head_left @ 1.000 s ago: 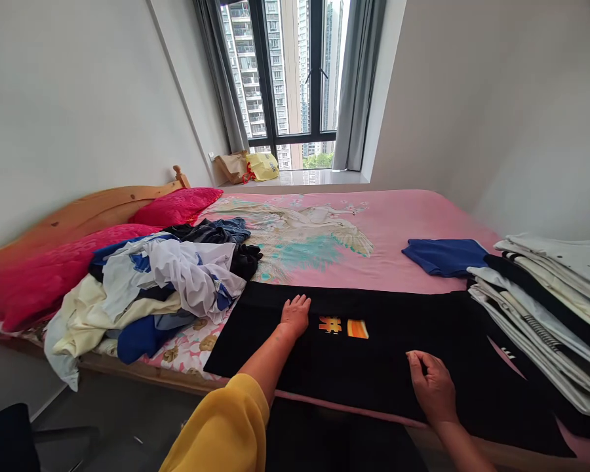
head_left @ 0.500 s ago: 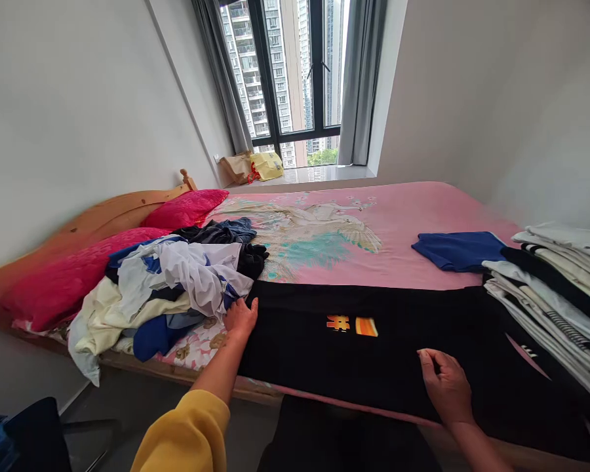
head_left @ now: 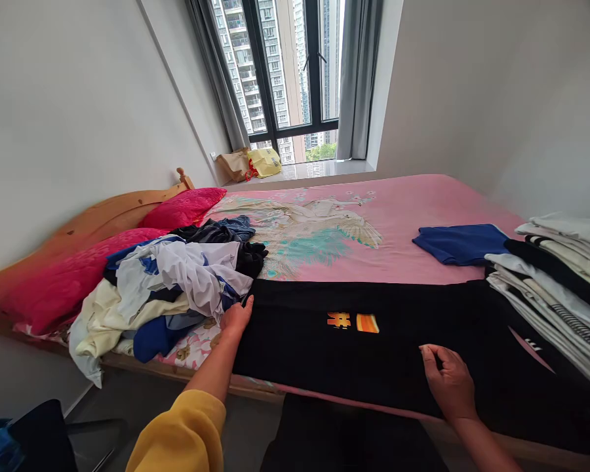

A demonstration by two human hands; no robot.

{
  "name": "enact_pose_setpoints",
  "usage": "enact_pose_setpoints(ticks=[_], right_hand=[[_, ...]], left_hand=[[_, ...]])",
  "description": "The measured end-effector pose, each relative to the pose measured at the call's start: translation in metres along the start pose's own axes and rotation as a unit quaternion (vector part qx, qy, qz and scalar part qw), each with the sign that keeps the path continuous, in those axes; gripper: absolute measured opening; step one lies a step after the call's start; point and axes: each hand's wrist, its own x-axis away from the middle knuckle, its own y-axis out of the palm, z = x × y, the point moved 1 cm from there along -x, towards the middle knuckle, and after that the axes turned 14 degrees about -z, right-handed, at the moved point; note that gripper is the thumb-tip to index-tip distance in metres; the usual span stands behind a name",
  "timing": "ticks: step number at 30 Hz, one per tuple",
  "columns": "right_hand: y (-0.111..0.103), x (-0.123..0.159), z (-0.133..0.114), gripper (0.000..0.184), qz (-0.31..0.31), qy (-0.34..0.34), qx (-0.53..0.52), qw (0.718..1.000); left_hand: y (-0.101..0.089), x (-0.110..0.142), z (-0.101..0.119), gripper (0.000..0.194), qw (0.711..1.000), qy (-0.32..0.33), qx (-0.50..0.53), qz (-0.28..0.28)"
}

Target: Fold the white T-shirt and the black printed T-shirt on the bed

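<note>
A black garment [head_left: 305,341] with orange printed marks lies stretched flat along the front of the bed. At its left end, my left hand [head_left: 236,319] has its fingers closed on the edge, thumb up, close beside the heap of clothes. My right hand [head_left: 450,383] rests over the right part of the garment, thumb and forefinger pinched together at the cloth; its other fingers are curled under. The heap of unfolded clothes [head_left: 196,269] includes white, cream, blue and black pieces.
Folded clothes [head_left: 560,295] are stacked at the right, beside a folded blue garment [head_left: 459,244]. Red pillows [head_left: 73,275] lean by the wooden headboard [head_left: 98,219]. The pink bedsheet [head_left: 413,203] spreads behind. Bags [head_left: 263,162] sit on the windowsill. A dark chair [head_left: 42,432] stands at lower left.
My left hand has shifted slightly left, and the garment's left end has moved with it. My right hand stays pinched in nearly the same place. The view has tilted a little.
</note>
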Motion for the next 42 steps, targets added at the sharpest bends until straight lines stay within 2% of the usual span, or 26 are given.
enact_pose_setpoints(ticks=[7, 13, 16, 20, 23, 26, 29, 31, 34, 36, 39, 42], right_hand=[[-0.001, -0.001, -0.002, 0.037, -0.008, 0.004, -0.008, 1.000], [0.000, -0.002, -0.001, 0.037, 0.001, -0.007, -0.009, 1.000], [-0.001, -0.003, -0.002, 0.037, 0.006, -0.007, -0.011, 1.000], [-0.003, -0.003, -0.004, 0.038, 0.009, -0.017, -0.014, 1.000], [-0.005, -0.004, -0.005, 0.036, 0.012, -0.022, -0.020, 0.999], [-0.005, -0.004, -0.005, 0.035, 0.013, -0.023, -0.026, 0.999], [-0.006, -0.004, -0.005, 0.034, 0.013, -0.023, -0.028, 0.999], [-0.007, -0.004, -0.005, 0.032, 0.011, -0.024, -0.030, 0.999], [-0.008, -0.004, -0.005, 0.030, 0.010, -0.030, -0.034, 0.999], [-0.009, -0.004, -0.005, 0.028, 0.011, -0.035, -0.034, 0.999], [-0.009, -0.005, -0.005, 0.027, 0.016, -0.039, -0.032, 0.999], [-0.010, -0.005, -0.006, 0.027, 0.017, -0.034, -0.034, 0.999]], left_hand=[[-0.001, 0.001, -0.002, 0.062, 1.000, 0.013, 0.010, -0.005], [-0.022, 0.015, 0.008, 0.051, 0.999, 0.052, 0.008, 0.004], [-0.034, 0.035, 0.028, 0.052, 0.997, 0.066, -0.011, 0.039], [-0.038, 0.076, 0.077, 0.050, 0.988, 0.120, -0.048, 0.080], [-0.025, 0.107, 0.124, 0.047, 0.979, 0.170, -0.069, 0.085], [0.002, 0.134, 0.166, 0.043, 0.973, 0.207, -0.079, 0.063], [0.034, 0.155, 0.193, 0.038, 0.970, 0.228, -0.083, 0.028], [0.050, 0.164, 0.201, 0.040, 0.965, 0.252, -0.078, 0.001], [0.056, 0.170, 0.196, 0.053, 0.947, 0.315, -0.052, -0.021], [0.048, 0.166, 0.183, 0.044, 0.934, 0.355, -0.037, -0.020], [0.035, 0.151, 0.150, 0.038, 0.917, 0.398, -0.039, -0.011], [0.037, 0.132, 0.108, 0.044, 0.910, 0.400, -0.101, -0.042]])
